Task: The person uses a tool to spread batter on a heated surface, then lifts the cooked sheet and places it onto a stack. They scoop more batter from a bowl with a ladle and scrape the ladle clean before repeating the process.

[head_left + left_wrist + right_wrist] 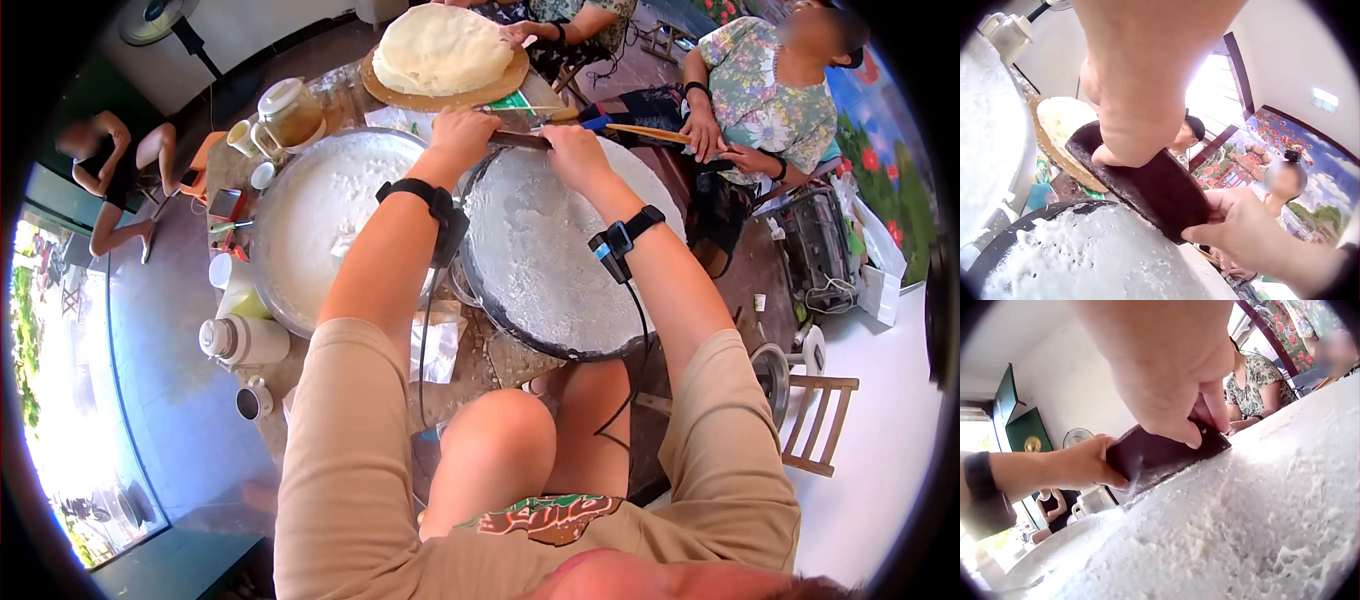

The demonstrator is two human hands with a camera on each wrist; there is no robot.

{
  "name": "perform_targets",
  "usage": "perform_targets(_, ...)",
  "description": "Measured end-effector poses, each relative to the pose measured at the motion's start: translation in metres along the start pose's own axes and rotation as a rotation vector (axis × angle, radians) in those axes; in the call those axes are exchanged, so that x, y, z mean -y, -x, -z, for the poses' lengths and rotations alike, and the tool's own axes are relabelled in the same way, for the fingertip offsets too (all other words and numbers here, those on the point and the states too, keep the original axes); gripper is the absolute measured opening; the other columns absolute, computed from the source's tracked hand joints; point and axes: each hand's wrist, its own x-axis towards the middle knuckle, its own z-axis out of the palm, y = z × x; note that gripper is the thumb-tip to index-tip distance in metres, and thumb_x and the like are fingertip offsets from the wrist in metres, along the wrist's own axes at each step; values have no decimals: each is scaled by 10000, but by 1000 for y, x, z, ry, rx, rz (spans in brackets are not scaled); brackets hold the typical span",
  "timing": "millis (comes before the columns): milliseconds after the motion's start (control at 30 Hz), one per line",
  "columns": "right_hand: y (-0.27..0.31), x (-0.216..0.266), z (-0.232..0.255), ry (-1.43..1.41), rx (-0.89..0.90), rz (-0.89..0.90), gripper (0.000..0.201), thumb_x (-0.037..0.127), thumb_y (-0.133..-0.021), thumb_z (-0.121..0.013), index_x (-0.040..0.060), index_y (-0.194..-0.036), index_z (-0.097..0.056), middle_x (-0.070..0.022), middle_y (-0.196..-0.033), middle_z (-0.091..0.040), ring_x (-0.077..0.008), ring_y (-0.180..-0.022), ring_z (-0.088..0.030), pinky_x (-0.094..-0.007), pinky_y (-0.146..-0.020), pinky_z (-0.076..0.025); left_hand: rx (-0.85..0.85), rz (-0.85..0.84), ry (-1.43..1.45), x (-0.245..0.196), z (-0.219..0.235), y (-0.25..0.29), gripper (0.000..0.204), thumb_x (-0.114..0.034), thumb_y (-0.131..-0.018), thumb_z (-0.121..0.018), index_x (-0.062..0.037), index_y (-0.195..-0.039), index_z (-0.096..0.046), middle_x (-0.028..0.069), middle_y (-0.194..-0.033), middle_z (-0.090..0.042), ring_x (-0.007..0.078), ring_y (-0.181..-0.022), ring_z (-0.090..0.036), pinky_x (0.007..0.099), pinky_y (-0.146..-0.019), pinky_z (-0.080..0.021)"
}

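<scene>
Both hands hold a flat dark-brown scraper [1154,187], one at each end. My left hand [465,135] grips its left end, thumb on the near face in the left wrist view. My right hand [580,160] pinches the other end, thumb and fingers on either face. The scraper stands tilted at the far side of a round black-rimmed griddle [575,255], its lower edge right at the white coating. Thin, patchy white batter [1222,531] covers the griddle, rougher and lumpier close to the right wrist camera.
Left of the griddle stands a wide basin [256,265] of white batter. Beyond, a pale round stack [440,50] lies on a round board [390,92]. A glass jug [290,110] and a flask [245,340] line the table's left. A seated person [770,95] holds a wooden stick.
</scene>
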Motion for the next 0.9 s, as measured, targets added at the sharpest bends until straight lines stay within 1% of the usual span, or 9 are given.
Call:
perform_targets(67,-2,6,-6,29,-6,-14,135,37,-737,-533,43,-827,-634,-216,-775,-638,-375,-785,-633,-446,-726,-497,-10,5,11,3,-4,2,275,-53,-715,-561,-178,-946,-640,42,-945,-659,236,-992,-587,388,-812,-409)
perform_targets(167,1,22,-7,42,28,63,120,37,-725,-538,27,-805,-627,-216,-776,-637,-376,-782,-633,-443,-722,-502,-29,-20,15,11,-2,19,259,-31,-708,-548,-164,-916,-629,44,-927,-658,244,-979,-587,394,-811,-410)
perform_targets(300,17,59,-5,29,96,40,102,48,-698,-561,24,-774,-625,-205,-786,-644,-361,-769,-638,-430,-708,-510,18,-2,47,13,9,65,177,-5,-690,-538,-120,-812,-594,55,-838,-642,262,-938,-586,407,-783,-413)
perform_targets(333,23,65,-4,32,92,88,96,53,-691,-564,23,-762,-622,-196,-778,-646,-355,-751,-640,-427,-694,-514,-41,-11,70,12,9,76,131,-10,-693,-551,-110,-770,-586,62,-801,-631,260,-901,-587,400,-770,-416)
perform_targets(400,34,77,-2,18,84,128,89,48,-688,-562,22,-752,-618,-189,-768,-643,-350,-746,-640,-426,-688,-514,-37,20,63,6,7,98,116,-15,-697,-555,-110,-757,-585,61,-786,-624,261,-876,-587,393,-768,-418)
perform_targets(600,77,100,11,-61,67,212,70,21,-682,-549,24,-735,-594,-173,-752,-634,-340,-737,-637,-415,-676,-513,-41,43,61,-31,26,160,113,-20,-695,-562,-101,-770,-585,69,-769,-615,259,-854,-593,379,-770,-421)
perform_targets(700,102,106,19,-110,48,262,69,12,-683,-543,27,-741,-577,-164,-742,-625,-336,-726,-631,-411,-669,-511,-24,57,3,-54,32,185,98,-59,-736,-558,-123,-792,-606,60,-802,-635,231,-848,-613,353,-772,-427)
perform_targets(833,137,106,31,-142,53,288,107,16,-713,-546,49,-797,-604,-137,-755,-626,-316,-734,-625,-410,-669,-499,-51,54,75,-88,38,212,133,-25,-682,-567,-96,-794,-583,80,-788,-619,266,-841,-600,375,-759,-429)
perform_targets(900,154,105,35,-158,44,293,108,6,-697,-557,52,-789,-590,-129,-744,-615,-315,-734,-618,-408,-666,-496,-89,37,77,-105,37,223,112,-24,-676,-566,-93,-765,-561,71,-756,-596,257,-806,-595,369,-741,-426)
